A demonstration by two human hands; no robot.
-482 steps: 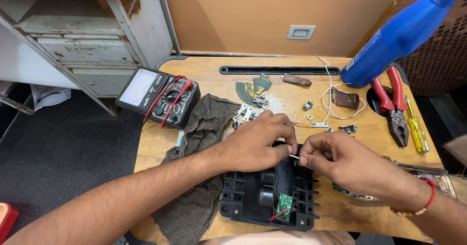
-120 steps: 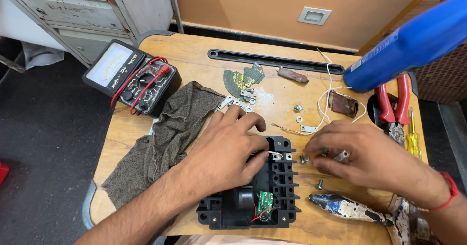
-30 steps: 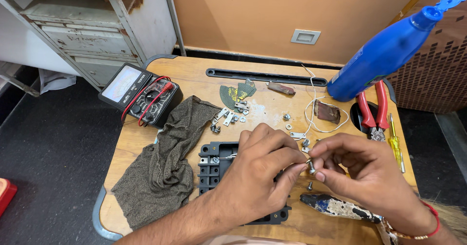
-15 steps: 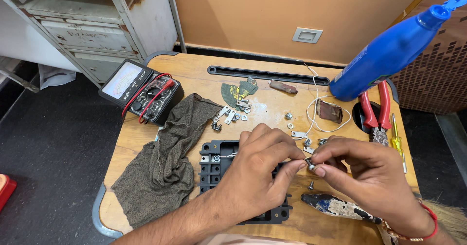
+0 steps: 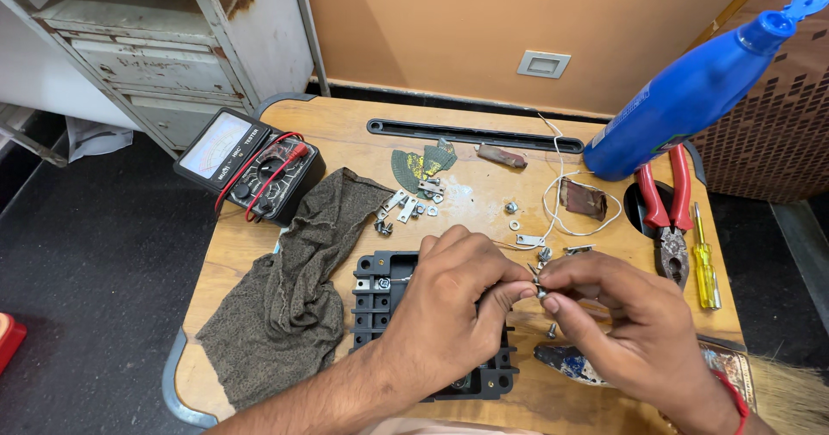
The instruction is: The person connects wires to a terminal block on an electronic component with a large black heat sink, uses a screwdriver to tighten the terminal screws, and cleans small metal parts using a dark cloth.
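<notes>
Both hands meet over the middle of the wooden bench (image 5: 259, 254): the left hand (image 5: 453, 301) and the right hand (image 5: 617, 314) each pinch, with thumb and fingertips closed tight, a tiny metal part (image 5: 539, 290) held between them, too small to tell exactly what it is. The left hand lies across a black plastic housing (image 5: 380, 301) with ribbed compartments, which sits near the bench's front edge and is partly hidden by the wrist. A small screw (image 5: 552, 330) stands on the wood just below the pinched part. Left of the housing a grey-brown cloth (image 5: 298, 288) is crumpled, running from the middle of the bench towards its front left corner. At the back left corner sits an analogue multimeter (image 5: 249, 166) with red and black leads wound over it. Loose metal clips and screws (image 5: 406, 209) are scattered behind the housing, near a green circuit scrap (image 5: 419, 164). A long black strip (image 5: 466, 135) lies along the back edge. A white wire (image 5: 557, 202) loops around a brown rusty piece (image 5: 583, 199). Towards the right edge lie red-handled pliers (image 5: 667, 211) and a yellow screwdriver (image 5: 705, 267). A blue bottle (image 5: 691, 90) tilts large across the upper right of the view.
</notes>
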